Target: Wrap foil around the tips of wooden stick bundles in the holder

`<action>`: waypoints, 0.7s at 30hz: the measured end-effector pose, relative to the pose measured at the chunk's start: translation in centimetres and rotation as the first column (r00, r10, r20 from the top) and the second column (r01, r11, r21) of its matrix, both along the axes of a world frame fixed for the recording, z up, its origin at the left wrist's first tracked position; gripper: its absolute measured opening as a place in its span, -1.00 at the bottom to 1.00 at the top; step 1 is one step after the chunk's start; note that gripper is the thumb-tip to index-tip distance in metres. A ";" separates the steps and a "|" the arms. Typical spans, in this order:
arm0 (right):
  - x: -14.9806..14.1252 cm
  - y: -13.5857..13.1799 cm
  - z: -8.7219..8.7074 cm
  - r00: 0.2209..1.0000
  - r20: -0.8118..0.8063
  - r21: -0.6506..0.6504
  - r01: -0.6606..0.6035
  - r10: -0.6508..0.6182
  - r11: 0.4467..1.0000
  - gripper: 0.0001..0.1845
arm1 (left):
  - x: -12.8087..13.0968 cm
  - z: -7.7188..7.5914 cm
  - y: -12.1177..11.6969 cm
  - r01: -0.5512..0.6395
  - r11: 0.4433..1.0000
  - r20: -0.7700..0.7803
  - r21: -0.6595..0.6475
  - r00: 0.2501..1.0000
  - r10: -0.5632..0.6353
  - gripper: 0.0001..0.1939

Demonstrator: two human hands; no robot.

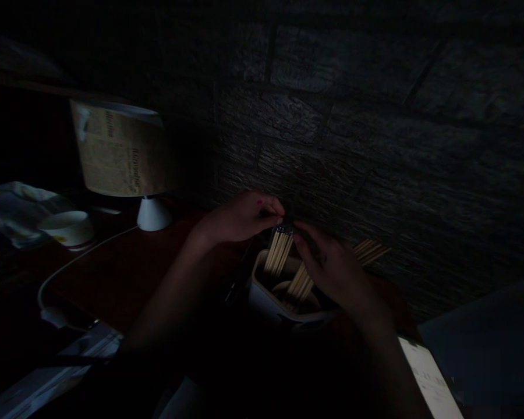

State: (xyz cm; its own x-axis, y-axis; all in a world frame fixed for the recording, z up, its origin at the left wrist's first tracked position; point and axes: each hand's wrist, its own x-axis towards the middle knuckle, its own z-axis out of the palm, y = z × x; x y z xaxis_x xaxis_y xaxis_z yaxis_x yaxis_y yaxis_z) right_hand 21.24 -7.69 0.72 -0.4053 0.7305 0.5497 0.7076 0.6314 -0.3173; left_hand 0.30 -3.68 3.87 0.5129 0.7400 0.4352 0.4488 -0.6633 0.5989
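The scene is very dark. A light-coloured box-shaped container (262, 295) holds thin pale wooden sticks. One bundle of these sticks (278, 254) stands upright at its back, with something dark and shiny around the top ends. My left hand (247, 218) is closed in a pinch beside that shiny top; what lies between the fingertips is hard to make out. From the other side my right hand (329, 259) has its fingers bent around the same top, thumb against the bundle's edge. A second group of sticks (301, 282) leans below my right hand.
More sticks (371, 251) jut out behind my right wrist, near the rough brick wall (288, 116). Left on the reddish table (157, 267) stand a lamp with a printed shade (122, 151), its white cord and a bowl (70, 228). A lit screen (428, 372) lies at lower right.
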 end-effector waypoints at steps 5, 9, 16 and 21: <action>-0.2 0.1 -0.1 0.999 0.048 0.032 0.015 -0.016 0.999 -0.55 | -0.3 -0.1 0.0 -0.009 1.000 -0.012 0.025 1.000 0.010 -0.84; -0.4 0.5 -0.3 0.997 0.065 0.036 0.025 -0.028 0.999 -0.58 | -0.5 -0.4 0.6 0.076 0.997 -0.037 -0.012 0.996 -0.076 -0.85; -0.6 0.7 -0.1 0.998 0.050 0.006 0.037 -0.038 0.999 -0.64 | -0.4 -0.5 0.9 0.075 0.997 -0.045 -0.012 0.996 -0.076 -0.85; -0.6 0.5 0.0 0.999 0.030 0.009 0.015 -0.016 1.000 -0.65 | -0.2 -0.7 1.2 0.070 0.998 -0.055 0.004 0.996 -0.069 -0.84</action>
State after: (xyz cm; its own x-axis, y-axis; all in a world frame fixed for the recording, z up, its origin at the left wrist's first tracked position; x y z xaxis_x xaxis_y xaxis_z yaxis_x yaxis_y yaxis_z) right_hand 20.67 -7.22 0.75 -0.4107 0.7318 0.5438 0.7265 0.6231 -0.2898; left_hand 0.07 -2.48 3.15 0.5864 0.6993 0.4087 0.4336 -0.6973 0.5708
